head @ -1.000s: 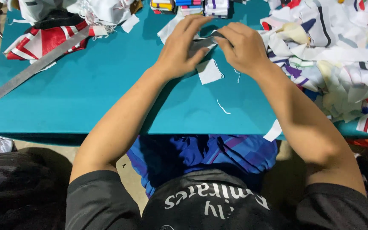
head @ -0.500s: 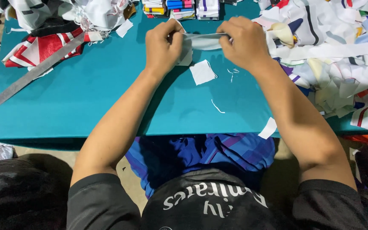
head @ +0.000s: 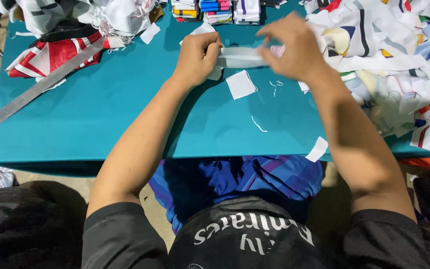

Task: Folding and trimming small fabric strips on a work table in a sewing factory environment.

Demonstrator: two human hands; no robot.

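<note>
Lap: blue and purple patterned cloth (head: 255, 182) lies over the person's knees, just below the near edge of the teal table (head: 100, 129).
Near edge: a small white paper slip (head: 317, 149) overhangs the table's front edge, right of centre.
Table middle: a white square patch (head: 240, 84) lies flat on the teal table, just nearer than the hands, with loose white threads (head: 259, 124) beside it.
Left hand: the left hand (head: 197, 56) is curled into a closed grip on the left end of a white fabric strip (head: 240, 57), above the far half of the table.
Right hand: the right hand (head: 292, 47) is blurred; it seems to pinch the strip's right end with fingers bent, though the exact grip is hard to make out.
Strip: the white fabric strip runs level between the two hands, pulled fairly straight, held just above the table surface; it is narrow, plain and pale, with a fold line along its length.
Left of table: a long grey metal ruler (head: 41, 86) lies slanted, its far end touching red and white fabric (head: 51, 55).
Right of table: a heap of mixed fabric offcuts (head: 394, 65) covers that side.
Far edge: stacks of coloured labels (head: 215, 10) stand at the table's far rim.
</note>
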